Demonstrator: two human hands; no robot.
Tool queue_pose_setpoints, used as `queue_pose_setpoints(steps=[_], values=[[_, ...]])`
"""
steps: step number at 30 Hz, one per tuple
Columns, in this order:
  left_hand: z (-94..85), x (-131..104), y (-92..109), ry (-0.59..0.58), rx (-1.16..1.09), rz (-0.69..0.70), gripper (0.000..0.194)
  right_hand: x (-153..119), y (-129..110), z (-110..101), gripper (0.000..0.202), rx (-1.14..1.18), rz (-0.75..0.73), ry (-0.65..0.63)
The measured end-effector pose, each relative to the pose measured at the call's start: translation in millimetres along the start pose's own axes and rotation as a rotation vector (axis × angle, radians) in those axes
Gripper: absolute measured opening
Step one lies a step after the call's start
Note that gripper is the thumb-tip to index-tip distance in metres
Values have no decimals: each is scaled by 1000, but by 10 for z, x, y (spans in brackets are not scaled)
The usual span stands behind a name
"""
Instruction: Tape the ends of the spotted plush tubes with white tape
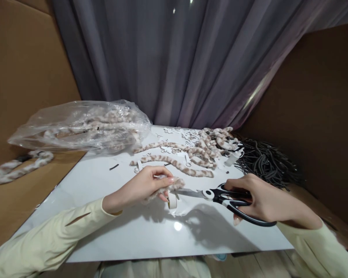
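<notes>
Near the table's middle, my left hand (150, 181) pinches a furry white-and-brown strip (176, 183). A white ring-shaped tag (172, 200) hangs just below its fingers. My right hand (252, 197) is wrapped round the handles of black-and-white scissors (210, 194). The scissor blades point left, and their tips reach the end of the furry strip. Whether the blades touch the fur cannot be made out. Part of the strip is hidden behind my left hand's fingers.
Furry strips (176, 166) and small metal rings lie further back on the white table (113, 239). A clear plastic bag (84, 125) of furry pieces stands back left. At right are a small white bottle (233, 157) and black cords (263, 162). Cardboard walls flank both sides.
</notes>
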State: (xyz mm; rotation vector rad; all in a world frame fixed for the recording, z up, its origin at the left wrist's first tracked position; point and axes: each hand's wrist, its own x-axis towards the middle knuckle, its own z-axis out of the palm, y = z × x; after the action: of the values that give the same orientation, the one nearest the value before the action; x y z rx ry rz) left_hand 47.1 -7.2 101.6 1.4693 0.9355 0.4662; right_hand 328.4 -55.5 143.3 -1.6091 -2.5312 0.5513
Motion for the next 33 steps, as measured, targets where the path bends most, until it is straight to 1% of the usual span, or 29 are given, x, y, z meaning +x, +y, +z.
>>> queue_pose_setpoints(steps=[2, 3, 7, 11, 14, 18, 22, 24, 28, 31, 33], values=[[10, 2, -4, 6, 9, -1, 36, 25, -9, -12, 11, 17, -21, -128], [15, 3, -5, 9, 13, -4, 35, 38, -13, -17, 11, 23, -26, -163], [28, 8, -1, 19, 23, -1, 29, 85, -22, -17, 14, 10, -28, -176], [29, 13, 3, 25, 56, 23, 25, 112, -14, 1, 7, -11, -20, -200], [25, 30, -16, 39, 91, 50, 23, 119, -14, 5, 4, -20, -19, -196], [21, 61, -65, 56, 99, 63, 24, 125, -16, 16, 6, -16, -7, -180], [8, 90, -93, 65, 70, 75, 28, 131, -2, 61, 3, 20, -16, -219], [-5, 110, -88, 88, 57, 54, 30, 117, 21, 89, 4, 34, -17, -223], [-38, 167, -84, 110, 34, -33, 33, 10, 151, 139, 16, 33, 42, -168], [-62, 211, -117, 98, 13, -48, 32, -120, 361, 209, 24, 34, 113, -126], [-75, 230, -146, 84, -10, -42, 32, -200, 542, 302, 28, -3, 189, -54]])
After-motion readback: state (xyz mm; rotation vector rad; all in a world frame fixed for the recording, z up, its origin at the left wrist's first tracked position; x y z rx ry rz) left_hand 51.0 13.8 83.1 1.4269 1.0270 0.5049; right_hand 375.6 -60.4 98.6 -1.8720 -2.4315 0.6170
